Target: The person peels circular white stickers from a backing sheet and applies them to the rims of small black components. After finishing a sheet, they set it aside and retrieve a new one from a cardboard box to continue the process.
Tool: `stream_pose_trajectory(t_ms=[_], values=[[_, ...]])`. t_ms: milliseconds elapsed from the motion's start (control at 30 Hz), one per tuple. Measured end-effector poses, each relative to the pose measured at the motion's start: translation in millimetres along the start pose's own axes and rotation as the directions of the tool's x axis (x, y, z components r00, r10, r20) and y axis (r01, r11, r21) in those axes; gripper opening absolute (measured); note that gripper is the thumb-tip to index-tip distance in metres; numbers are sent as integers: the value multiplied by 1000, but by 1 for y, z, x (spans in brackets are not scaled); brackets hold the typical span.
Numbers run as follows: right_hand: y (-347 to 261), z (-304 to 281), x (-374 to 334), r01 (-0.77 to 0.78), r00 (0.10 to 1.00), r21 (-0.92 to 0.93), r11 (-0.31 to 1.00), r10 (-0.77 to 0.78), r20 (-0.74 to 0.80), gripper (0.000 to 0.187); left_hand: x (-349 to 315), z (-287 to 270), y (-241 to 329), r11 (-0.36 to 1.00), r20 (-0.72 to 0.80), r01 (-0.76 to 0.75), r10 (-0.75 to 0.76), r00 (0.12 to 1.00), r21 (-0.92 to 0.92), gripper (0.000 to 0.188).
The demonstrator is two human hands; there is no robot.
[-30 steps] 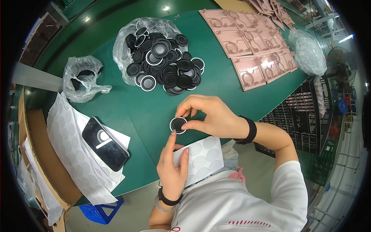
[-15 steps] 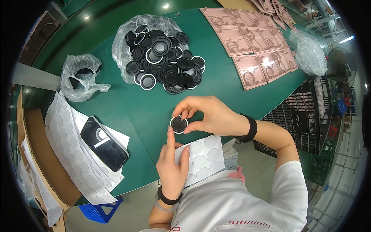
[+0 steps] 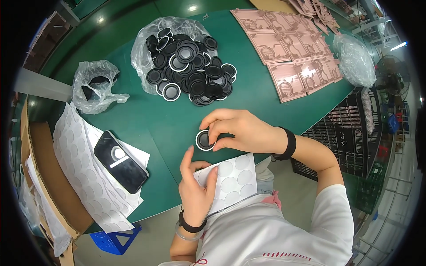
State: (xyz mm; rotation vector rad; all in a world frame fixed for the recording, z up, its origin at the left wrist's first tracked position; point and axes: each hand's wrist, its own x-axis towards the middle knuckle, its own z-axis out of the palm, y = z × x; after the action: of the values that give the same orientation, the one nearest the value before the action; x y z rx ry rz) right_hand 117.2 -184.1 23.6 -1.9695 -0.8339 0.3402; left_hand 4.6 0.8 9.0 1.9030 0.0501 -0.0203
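Note:
A round black disc with a white rim lies at the middle of the green table. My right hand grips it from the right, its fingertips over the upper and right part of the disc. Below it, a white sheet of round silvery-grey stickers sticks out over the table's near edge. My left hand holds that sheet with the thumb on top; the fingers beneath are partly hidden. Its index finger points up, just left of the disc and apart from it. A heap of similar black discs spills from a clear plastic bag farther back.
On the left, a dark phone rests on more sticker sheets beside a cardboard box. A crumpled plastic bag sits behind them. Pink moulded panels and a wrapped bundle occupy the far right. Black crates stand right.
My left index finger has come off the disc's edge and drawn back a little. My right fingers have shifted farther over the disc.

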Motion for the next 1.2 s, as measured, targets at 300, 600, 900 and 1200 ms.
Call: stream_pose_trajectory(t_ms=[300, 600, 900, 1200], values=[[-5, -1, -1, -33, 999, 4, 999, 33, 9, 11, -3, 1, -11, 969, 30, -196, 194, 981, 151, 42], [0, -20, 15, -103, 903, 551, 828, 310, -298, 13, -3, -1, -5, 983, 55, -122, 115, 992, 138, 43], [3, -56, 27, -333, 779, -46, 942, 248, -576, 22, -6, -10, -13, 980, 168, -196, 200, 965, -44, 47], [-45, 18, -31, -82, 990, -22, 996, 79, -121, 19, -11, -4, -10, 959, 34, 69, -62, 998, -274, 46]])
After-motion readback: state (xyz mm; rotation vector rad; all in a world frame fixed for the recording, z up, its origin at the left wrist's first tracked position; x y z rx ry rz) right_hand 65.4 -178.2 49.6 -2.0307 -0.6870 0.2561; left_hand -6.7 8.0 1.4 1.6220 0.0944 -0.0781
